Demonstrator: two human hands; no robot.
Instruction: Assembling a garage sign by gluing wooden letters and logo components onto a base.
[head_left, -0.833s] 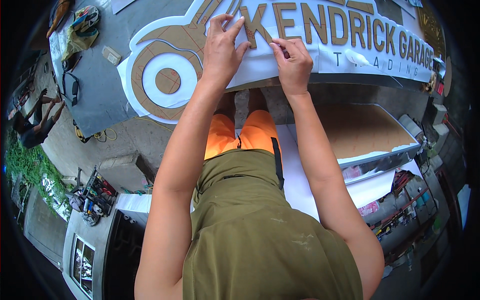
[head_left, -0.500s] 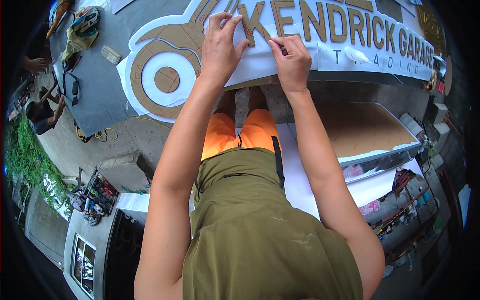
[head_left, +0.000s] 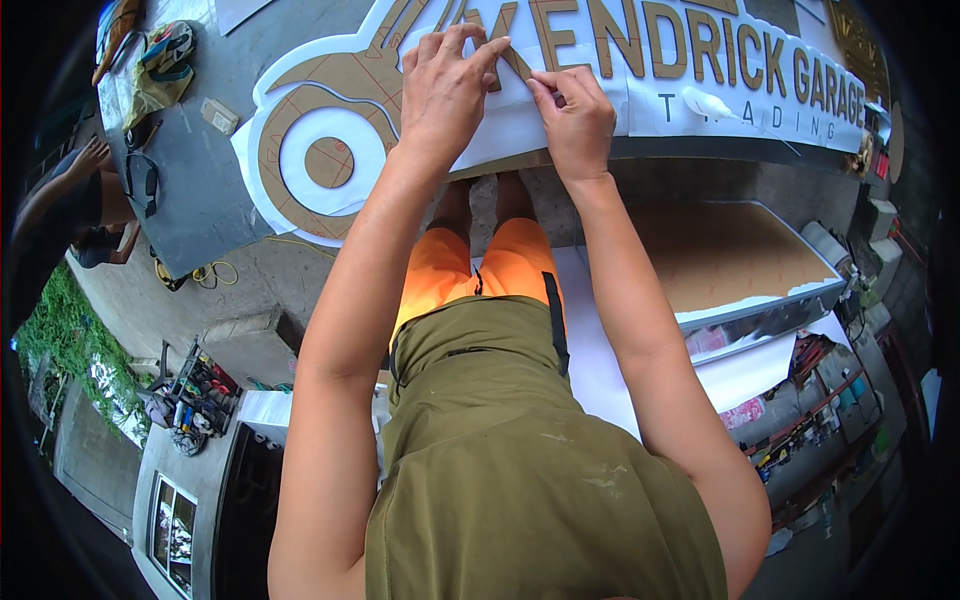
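A white sign panel [head_left: 650, 115] with flat brown cut-out letters and shapes lies on the table's near edge. My left hand [head_left: 443, 92] is over the first large brown letter [head_left: 514, 62], its forefinger stretched along it and its thumb apart. Close to that letter's lower right end is my right hand [head_left: 577, 118], with thumb and forefinger pinched together. Whatever is between those fingertips is too small to make out. Left of my hands is a brown ring [head_left: 272, 165] around a white disc and a smaller brown disc [head_left: 330, 162].
A white nozzled bottle [head_left: 706, 103] lies on the panel at right. On the grey table [head_left: 195, 180] at left are a small block [head_left: 219, 116], dark glasses [head_left: 143, 182] and a yellowish bag [head_left: 160, 85]. Another person's arm [head_left: 65, 178] shows at far left. A brown-topped box [head_left: 720, 255] stands below right.
The panel appears shifted slightly leftward at the wheel and rightward at the letters. My left forefinger has moved right along the letter; my right hand has moved slightly left. Someone at far left came closer.
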